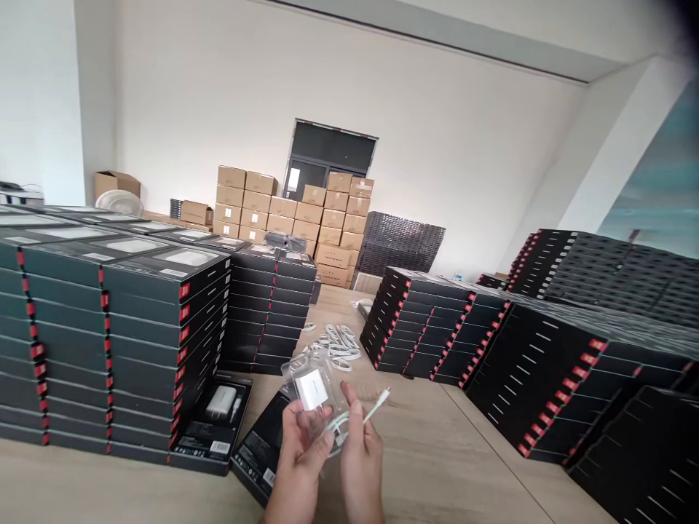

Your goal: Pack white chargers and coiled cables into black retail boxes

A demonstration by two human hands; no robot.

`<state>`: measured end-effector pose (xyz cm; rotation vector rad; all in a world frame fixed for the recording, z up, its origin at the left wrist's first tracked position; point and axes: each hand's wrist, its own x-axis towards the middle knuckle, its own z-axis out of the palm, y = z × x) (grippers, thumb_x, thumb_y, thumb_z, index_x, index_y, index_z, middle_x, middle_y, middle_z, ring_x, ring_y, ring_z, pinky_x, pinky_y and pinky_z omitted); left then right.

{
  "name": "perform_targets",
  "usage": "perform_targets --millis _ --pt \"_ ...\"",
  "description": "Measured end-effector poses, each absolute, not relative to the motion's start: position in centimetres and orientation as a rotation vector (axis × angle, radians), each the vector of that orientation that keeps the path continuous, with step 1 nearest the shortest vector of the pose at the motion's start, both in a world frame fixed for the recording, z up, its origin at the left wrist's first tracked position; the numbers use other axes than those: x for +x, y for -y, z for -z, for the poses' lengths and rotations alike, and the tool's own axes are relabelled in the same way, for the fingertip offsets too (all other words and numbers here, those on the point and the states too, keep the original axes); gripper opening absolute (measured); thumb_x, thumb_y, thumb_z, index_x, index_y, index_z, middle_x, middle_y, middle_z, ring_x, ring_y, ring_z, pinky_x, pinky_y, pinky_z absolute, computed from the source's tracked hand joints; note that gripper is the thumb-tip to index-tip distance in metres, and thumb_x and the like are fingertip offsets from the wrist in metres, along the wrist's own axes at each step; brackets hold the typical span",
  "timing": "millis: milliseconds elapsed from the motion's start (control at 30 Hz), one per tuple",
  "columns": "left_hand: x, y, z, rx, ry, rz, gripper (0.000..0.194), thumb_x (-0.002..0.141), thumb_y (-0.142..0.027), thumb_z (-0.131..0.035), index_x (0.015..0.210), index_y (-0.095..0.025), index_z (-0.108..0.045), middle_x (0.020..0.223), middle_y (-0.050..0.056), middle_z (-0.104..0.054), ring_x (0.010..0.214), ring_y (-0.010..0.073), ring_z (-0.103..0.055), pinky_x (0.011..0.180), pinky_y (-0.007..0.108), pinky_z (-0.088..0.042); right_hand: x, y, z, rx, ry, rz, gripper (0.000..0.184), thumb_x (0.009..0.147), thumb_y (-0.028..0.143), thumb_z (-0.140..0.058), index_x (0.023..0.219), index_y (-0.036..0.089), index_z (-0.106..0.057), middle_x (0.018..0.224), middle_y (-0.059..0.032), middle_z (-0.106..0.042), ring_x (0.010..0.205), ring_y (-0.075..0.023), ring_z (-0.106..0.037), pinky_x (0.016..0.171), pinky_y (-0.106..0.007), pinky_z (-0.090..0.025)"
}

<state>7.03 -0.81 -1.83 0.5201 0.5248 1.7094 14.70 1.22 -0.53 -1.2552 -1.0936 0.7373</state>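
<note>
My left hand (301, 447) grips a clear plastic tray (314, 386) that holds a white charger block (313, 389). My right hand (361, 451) pinches a coiled white cable (376, 405) whose plug end sticks out up and to the right, close against the tray. Both hands hover low over a wooden table (437, 466). Under them lies an open black box (256, 447). Another black box showing a white charger (218, 418) lies to its left.
Tall stacks of black boxes with red tabs (136, 342) fill the left, and more stacks (431, 327) line the right. Loose white cable coils (338, 343) lie further back on the table. Brown cartons (295, 215) are piled at the far wall.
</note>
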Motion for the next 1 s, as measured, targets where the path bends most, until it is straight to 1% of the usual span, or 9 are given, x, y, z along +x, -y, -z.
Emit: perform_targets --millis 167,267,333,400,467,533,667,833,1000 --pt "3.7 0.4 1.6 0.661 -0.567 -1.649 0.05 0.069 -0.027 -0.078 0.112 -0.025 -0.051 0.102 0.006 -0.069 0.102 0.0211 -0.063 0.093 0.035 -0.047 14.4 -1.5 2.2 -1.212 1.417 -0.616 0.07 0.083 0.066 -0.046 0.137 0.022 -0.051 0.148 -0.0076 -0.043 0.141 -0.0302 -0.026 0.117 -0.047 -0.011" --pt "1.8 0.0 1.0 0.783 -0.557 -1.612 0.05 0.073 -0.026 -0.076 0.116 -0.023 -0.05 0.1 0.007 -0.07 0.092 0.0204 -0.065 0.084 0.035 -0.05 15.1 -2.0 2.4 -1.04 1.382 -0.97 0.076 0.077 0.073 -0.048 0.135 0.025 -0.053 0.145 -0.0074 -0.047 0.136 -0.0318 -0.036 0.112 -0.048 -0.026" --pt "1.1 -0.1 0.4 0.798 -0.544 -1.585 0.051 0.073 -0.026 -0.075 0.116 -0.023 -0.049 0.1 0.007 -0.07 0.089 0.0207 -0.066 0.08 0.035 -0.051 15.8 -2.2 2.1 -0.945 1.287 -1.21 0.074 0.076 0.074 -0.049 0.132 0.025 -0.057 0.132 -0.0106 -0.06 0.119 -0.0318 -0.054 0.096 -0.046 -0.044" --pt "0.9 -0.1 0.0 0.799 -0.548 -1.58 0.051 0.072 -0.026 -0.076 0.115 -0.021 -0.049 0.099 0.008 -0.071 0.089 0.0214 -0.066 0.079 0.036 -0.052 16.6 -2.1 1.6 -0.908 1.224 -1.343 0.065 0.077 0.065 -0.059 0.128 0.025 -0.06 0.114 -0.0111 -0.07 0.096 -0.027 -0.064 0.077 -0.039 -0.051" --pt "0.9 0.0 -0.1 0.819 -0.557 -1.578 0.052 0.071 -0.026 -0.076 0.116 -0.021 -0.049 0.099 0.008 -0.071 0.088 0.0216 -0.066 0.079 0.036 -0.052 17.0 -1.7 1.0 -0.892 1.198 -1.406 0.057 0.073 0.053 -0.071 0.122 0.024 -0.064 0.105 -0.0098 -0.071 0.085 -0.0227 -0.064 0.068 -0.034 -0.051" --pt "1.1 0.0 -0.2 0.851 -0.591 -1.576 0.054 0.071 -0.026 -0.076 0.117 -0.021 -0.048 0.098 0.008 -0.072 0.085 0.0207 -0.066 0.077 0.035 -0.053 17.1 -1.2 0.4 -0.887 1.185 -1.439 0.053 0.07 0.046 -0.077 0.116 0.022 -0.068 0.102 -0.009 -0.071 0.082 -0.0207 -0.062 0.069 -0.032 -0.05" --pt "1.7 0.0 0.1 0.904 -0.717 -1.598 0.046 0.072 -0.026 -0.073 0.112 -0.021 -0.05 0.093 0.005 -0.073 0.079 0.0182 -0.067 0.073 0.03 -0.052 16.1 -0.7 0.1 -0.932 1.247 -1.342 0.047 0.07 0.046 -0.076 0.109 0.02 -0.07 0.085 -0.0053 -0.07 0.069 -0.0163 -0.057 0.067 -0.029 -0.047" --pt "2.4 -0.1 0.4 0.974 -0.754 -1.622 0.04 0.075 -0.024 -0.069 0.112 -0.021 -0.055 0.097 0.006 -0.074 0.093 0.0215 -0.068 0.084 0.031 -0.049 14.2 -0.8 0.3 -1.001 1.304 -1.164 0.032 0.077 0.04 -0.068 0.101 0.02 -0.07 0.079 -0.0035 -0.068 0.064 -0.0153 -0.052 0.058 -0.025 -0.04" --pt "2.1 -0.1 0.1 0.835 -0.787 -1.594 0.04 0.066 -0.026 -0.075 0.102 -0.018 -0.059 0.089 0.007 -0.076 0.082 0.022 -0.069 0.075 0.031 -0.051 14.3 -1.0 0.3 -1.052 1.353 -1.165 0.032 0.075 0.034 -0.066 0.101 0.016 -0.07 0.064 0.001 -0.06 0.053 -0.0112 -0.04 0.05 -0.023 -0.033"
